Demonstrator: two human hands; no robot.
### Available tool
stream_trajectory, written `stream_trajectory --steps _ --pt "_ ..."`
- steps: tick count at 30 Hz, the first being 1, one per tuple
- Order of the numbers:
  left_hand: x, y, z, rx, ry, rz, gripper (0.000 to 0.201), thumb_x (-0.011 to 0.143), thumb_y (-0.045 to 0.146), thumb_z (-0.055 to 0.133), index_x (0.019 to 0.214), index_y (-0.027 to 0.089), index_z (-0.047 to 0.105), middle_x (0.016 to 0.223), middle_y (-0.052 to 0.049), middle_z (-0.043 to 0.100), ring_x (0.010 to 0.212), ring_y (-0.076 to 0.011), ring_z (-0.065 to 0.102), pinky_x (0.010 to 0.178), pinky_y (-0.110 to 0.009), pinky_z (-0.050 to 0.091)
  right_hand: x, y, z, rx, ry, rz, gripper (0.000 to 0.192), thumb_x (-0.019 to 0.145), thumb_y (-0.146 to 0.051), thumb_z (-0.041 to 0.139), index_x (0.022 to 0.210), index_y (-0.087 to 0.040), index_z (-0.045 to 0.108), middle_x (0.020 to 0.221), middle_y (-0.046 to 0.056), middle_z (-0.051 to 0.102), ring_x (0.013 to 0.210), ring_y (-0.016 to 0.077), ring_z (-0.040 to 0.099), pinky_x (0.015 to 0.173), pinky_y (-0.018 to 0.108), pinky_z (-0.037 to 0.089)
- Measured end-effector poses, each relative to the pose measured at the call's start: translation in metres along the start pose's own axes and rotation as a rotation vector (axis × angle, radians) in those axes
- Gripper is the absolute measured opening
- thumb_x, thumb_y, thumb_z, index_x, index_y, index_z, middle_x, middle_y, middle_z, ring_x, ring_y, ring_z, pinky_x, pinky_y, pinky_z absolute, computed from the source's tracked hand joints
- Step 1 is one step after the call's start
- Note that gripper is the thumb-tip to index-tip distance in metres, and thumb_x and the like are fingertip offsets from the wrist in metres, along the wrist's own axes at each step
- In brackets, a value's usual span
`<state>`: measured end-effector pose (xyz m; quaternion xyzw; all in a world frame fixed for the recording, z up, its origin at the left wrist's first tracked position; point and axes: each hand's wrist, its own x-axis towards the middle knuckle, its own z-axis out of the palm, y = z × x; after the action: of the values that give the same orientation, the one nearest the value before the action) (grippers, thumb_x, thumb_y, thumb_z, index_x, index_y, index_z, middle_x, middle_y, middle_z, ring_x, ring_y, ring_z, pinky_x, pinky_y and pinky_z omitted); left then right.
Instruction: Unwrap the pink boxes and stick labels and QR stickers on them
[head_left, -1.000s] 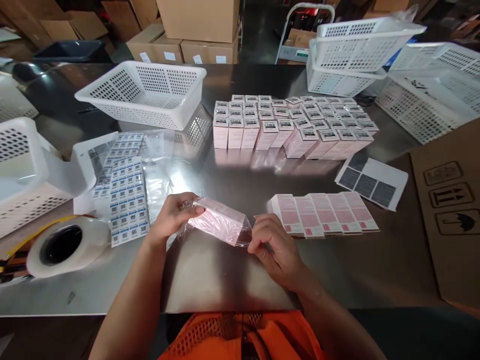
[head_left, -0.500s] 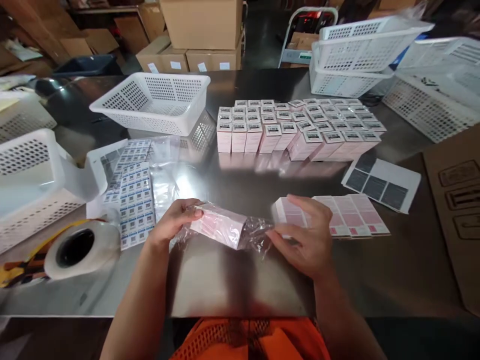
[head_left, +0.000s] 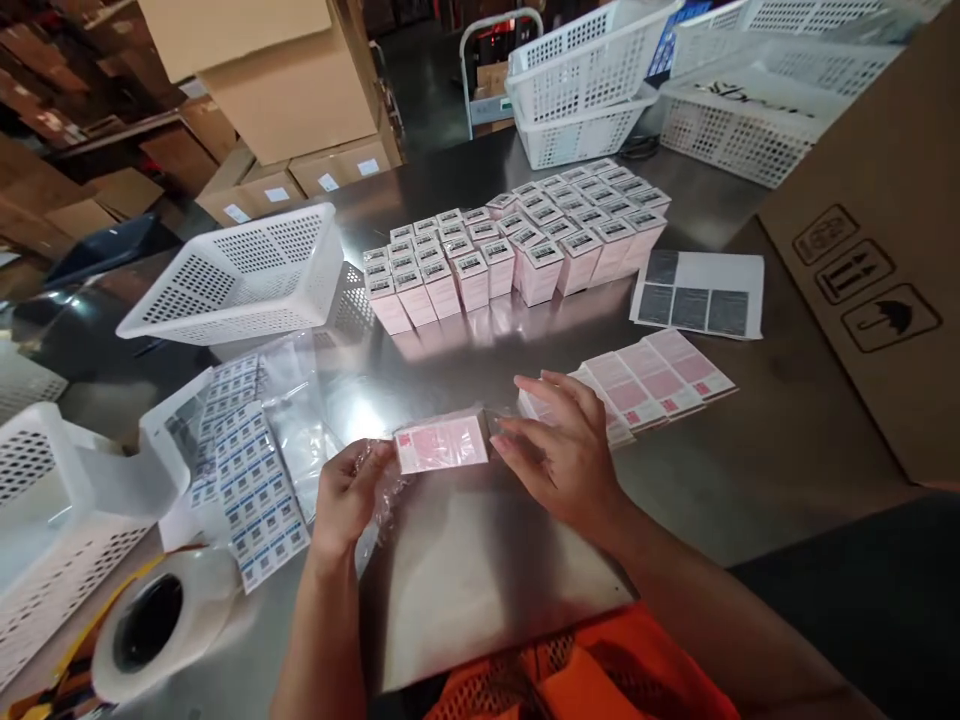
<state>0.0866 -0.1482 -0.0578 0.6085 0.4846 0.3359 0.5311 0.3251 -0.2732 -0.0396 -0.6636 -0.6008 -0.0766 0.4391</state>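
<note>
1. Pinching the clear bag point(head_left: 379, 480), the left hand point(head_left: 346, 497) held its end of the pink box point(head_left: 442, 442).
2. Right hand point(head_left: 561, 452) lay open at three o'clock, fingertips touching the box.
3. Loose film risked snagging; the box might slip.

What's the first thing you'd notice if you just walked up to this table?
Probably the big block of upright pink boxes crowded together at the far middle of the shiny metal table. Nearer, the left hand and right hand are at either end of one pink box in a clear plastic bag. White baskets sit to the left and at the back, and a big roll of tape lies at the near left corner.
</note>
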Motion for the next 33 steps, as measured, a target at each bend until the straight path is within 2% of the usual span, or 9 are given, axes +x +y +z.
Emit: stream_trajectory --steps 5,8,13,17,20,23,25,28,33 --pt "-0.005 0.004 0.017 -0.179 0.018 0.052 0.033 0.073 0.049 0.080 0.074 0.017 0.073 0.066 -0.001 0.064 0.058 -0.0109 0.054 0.055 -0.020 0.044 -0.004 0.006 0.004 0.192 -0.228 0.230 0.039 0.092 -0.049 0.061 0.116 -0.019 0.069 0.136 0.015 0.056 0.128 0.0329 0.047 0.107 0.055 0.038" --pt "-0.007 0.007 0.024 -0.300 0.025 0.071 0.040 0.072 0.058 0.076 0.074 0.018 0.070 0.066 0.000 0.060 0.057 -0.0113 0.054 0.054 -0.022 0.046 -0.005 0.006 0.004 0.452 -0.312 0.383 0.047 0.088 -0.050 0.068 0.126 -0.025 0.060 0.125 0.010 0.058 0.116 0.0263 0.055 0.094 0.044 0.048" --pt "-0.013 0.013 0.025 -0.423 0.021 0.101 0.053 0.054 0.065 0.082 0.077 0.019 0.071 0.069 -0.002 0.063 0.059 -0.0154 0.060 0.052 -0.025 0.050 -0.007 -0.003 0.007 0.784 -0.281 0.493 0.040 0.079 -0.042 0.079 0.113 -0.027 0.065 0.108 0.004 0.056 0.091 0.0169 0.058 0.079 0.032 0.050" --pt "-0.017 0.013 0.023 -0.443 0.043 0.085 0.041 0.053 0.036 0.091 0.086 0.019 0.075 0.075 -0.003 0.071 0.055 -0.0139 0.060 0.050 -0.024 0.051 -0.012 -0.009 0.016 0.786 -0.192 0.517 0.025 0.079 -0.040 0.077 0.101 -0.027 0.073 0.109 0.005 0.049 0.098 0.0183 0.056 0.086 0.035 0.049" --pt "-0.017 0.015 0.022 -0.516 0.064 0.087 0.027 0.058 0.032 0.089 0.073 0.021 0.070 0.076 -0.001 0.071 0.055 -0.0135 0.061 0.050 -0.024 0.052 -0.015 -0.012 0.026 0.950 -0.212 0.696 0.054 0.066 -0.041 0.087 0.113 -0.027 0.064 0.114 0.005 0.052 0.103 0.0204 0.057 0.090 0.038 0.049" --pt "-0.015 0.019 0.021 -0.606 0.064 0.102 0.032 0.056 0.032 0.089 0.061 0.020 0.059 0.065 0.003 0.065 0.054 -0.0117 0.059 0.049 -0.021 0.050 -0.015 -0.017 0.033 1.217 -0.319 0.840 0.075 0.056 -0.040 0.093 0.120 -0.026 0.057 0.116 0.005 0.059 0.104 0.0213 0.060 0.091 0.038 0.050" --pt "-0.014 0.021 0.019 -0.664 0.067 0.122 0.038 0.054 0.031 0.090 0.059 0.020 0.054 0.062 0.005 0.059 0.053 -0.0096 0.055 0.050 -0.019 0.048 -0.013 -0.023 0.034 1.326 -0.338 0.825 0.072 0.057 -0.041 0.092 0.120 -0.027 0.060 0.113 0.004 0.062 0.103 0.0211 0.061 0.088 0.036 0.051" --pt "-0.014 0.025 0.017 -0.743 0.038 0.135 0.045 0.052 0.030 0.090 0.059 0.019 0.048 0.062 0.006 0.051 0.053 -0.0080 0.050 0.051 -0.019 0.047 -0.009 -0.031 0.033 1.381 -0.227 0.796 0.069 0.056 -0.045 0.092 0.118 -0.028 0.066 0.107 0.003 0.065 0.099 0.0192 0.061 0.084 0.032 0.051" --pt "-0.012 0.025 0.018 -0.851 -0.101 0.055 0.050 0.056 0.032 0.087 0.061 0.020 0.038 0.060 0.005 0.039 0.052 -0.0076 0.040 0.049 -0.020 0.042 -0.003 -0.041 0.028 1.448 -0.178 0.878 0.042 0.065 -0.056 0.085 0.081 -0.022 0.068 0.075 0.000 0.062 0.068 0.0131 0.056 0.064 0.026 0.048"
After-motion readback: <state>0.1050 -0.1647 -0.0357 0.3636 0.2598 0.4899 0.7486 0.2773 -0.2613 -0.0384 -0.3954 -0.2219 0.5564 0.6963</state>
